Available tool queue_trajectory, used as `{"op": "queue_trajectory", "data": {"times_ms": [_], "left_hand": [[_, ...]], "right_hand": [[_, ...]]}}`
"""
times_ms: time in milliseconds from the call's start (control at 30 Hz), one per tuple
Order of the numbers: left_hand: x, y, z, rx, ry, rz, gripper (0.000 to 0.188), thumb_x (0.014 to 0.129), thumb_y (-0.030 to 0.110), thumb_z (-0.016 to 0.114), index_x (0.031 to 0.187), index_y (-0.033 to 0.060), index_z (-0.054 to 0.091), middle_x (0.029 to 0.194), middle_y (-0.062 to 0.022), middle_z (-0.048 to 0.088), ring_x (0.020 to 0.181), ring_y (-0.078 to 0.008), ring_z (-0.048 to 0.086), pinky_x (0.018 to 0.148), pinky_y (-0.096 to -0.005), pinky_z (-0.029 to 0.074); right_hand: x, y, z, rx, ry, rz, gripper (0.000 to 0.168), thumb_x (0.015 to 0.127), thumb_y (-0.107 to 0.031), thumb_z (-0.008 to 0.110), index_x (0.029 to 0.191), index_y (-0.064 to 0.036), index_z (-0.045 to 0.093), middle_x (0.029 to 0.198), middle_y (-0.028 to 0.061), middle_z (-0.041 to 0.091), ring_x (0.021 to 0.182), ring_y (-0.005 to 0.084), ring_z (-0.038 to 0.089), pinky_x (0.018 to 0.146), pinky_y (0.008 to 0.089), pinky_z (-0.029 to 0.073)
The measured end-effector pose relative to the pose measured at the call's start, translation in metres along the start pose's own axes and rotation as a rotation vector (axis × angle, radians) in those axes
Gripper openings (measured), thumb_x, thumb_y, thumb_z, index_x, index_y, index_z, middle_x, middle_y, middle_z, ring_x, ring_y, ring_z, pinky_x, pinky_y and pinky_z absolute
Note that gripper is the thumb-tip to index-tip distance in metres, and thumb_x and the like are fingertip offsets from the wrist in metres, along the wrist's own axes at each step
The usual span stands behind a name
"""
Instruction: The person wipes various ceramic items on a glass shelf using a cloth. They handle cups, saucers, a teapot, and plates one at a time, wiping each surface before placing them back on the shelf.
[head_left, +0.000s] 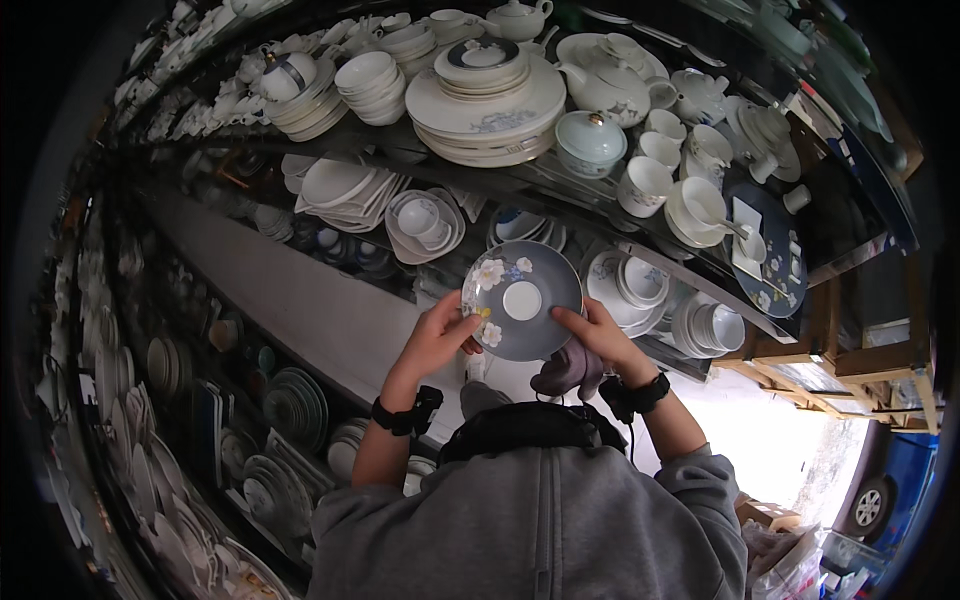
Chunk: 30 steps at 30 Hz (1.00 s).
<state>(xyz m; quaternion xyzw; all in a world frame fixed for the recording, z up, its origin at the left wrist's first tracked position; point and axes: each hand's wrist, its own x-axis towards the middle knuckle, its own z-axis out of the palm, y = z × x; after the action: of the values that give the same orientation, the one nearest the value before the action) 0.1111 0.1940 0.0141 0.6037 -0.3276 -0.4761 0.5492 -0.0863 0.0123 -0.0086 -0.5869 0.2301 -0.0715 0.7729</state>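
Note:
Both of my hands hold a grey saucer with a white centre and white painted flowers, in front of my chest. My left hand grips its left edge, thumb on the face near the flowers. My right hand grips the right edge, thumb on top, with a dull purple cloth hanging below it. Just beyond the saucer is a shelf with stacked plates and bowls, among them white bowls at the right and a white cup on square dishes at the left.
The upper shelf holds a stack of large plates, a teapot, a lidded bowl and several cups. More plates crowd the shelves at the left. Wooden frames and plastic bags are at the right.

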Motion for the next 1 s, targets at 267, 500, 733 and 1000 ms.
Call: {"op": "queue_trajectory", "data": {"times_ms": [267,500,733,1000], "left_hand": [[0.022,0.012,-0.112,-0.034,0.022,0.072,0.035,0.091,0.012,0.053,0.122,-0.0021,0.041,0.085,-0.0095,0.064,0.065,-0.0146,0.063,0.055,-0.0250,0.051],[0.027,-0.004,-0.221,-0.173,0.285,0.016,0.033,0.090,0.011,0.054,0.120,0.0018,0.043,0.088,-0.0112,0.064,0.064,-0.0174,0.064,0.054,-0.0269,0.052],[0.047,-0.050,-0.357,-0.180,0.702,-0.018,0.029,0.091,0.012,0.053,0.116,0.0032,0.041,0.083,-0.0123,0.064,0.063,-0.0196,0.065,0.054,-0.0280,0.052],[0.136,-0.089,-0.468,-0.219,0.788,-0.091,0.037,0.087,0.007,0.055,0.117,0.0012,0.034,0.086,-0.0165,0.061,0.068,-0.0239,0.066,0.057,-0.0315,0.055]], "right_hand": [[0.086,-0.015,0.069,-0.004,0.004,-0.041,0.035,0.090,-0.022,0.058,0.114,0.003,0.055,0.101,0.0052,0.062,0.093,0.0091,0.053,0.082,0.0247,0.045],[0.143,-0.032,0.117,-0.100,0.043,-0.040,0.039,0.085,-0.028,0.065,0.111,0.000,0.057,0.098,0.0051,0.062,0.090,0.0095,0.055,0.079,0.0249,0.046],[0.179,-0.025,0.135,-0.225,0.088,-0.012,0.037,0.084,-0.030,0.066,0.106,-0.001,0.059,0.092,0.0041,0.063,0.085,0.0095,0.055,0.078,0.0265,0.046],[0.199,-0.033,0.148,-0.254,0.170,0.091,0.037,0.084,-0.030,0.066,0.105,-0.001,0.059,0.092,0.0044,0.063,0.087,0.0105,0.056,0.078,0.0267,0.047]]}}
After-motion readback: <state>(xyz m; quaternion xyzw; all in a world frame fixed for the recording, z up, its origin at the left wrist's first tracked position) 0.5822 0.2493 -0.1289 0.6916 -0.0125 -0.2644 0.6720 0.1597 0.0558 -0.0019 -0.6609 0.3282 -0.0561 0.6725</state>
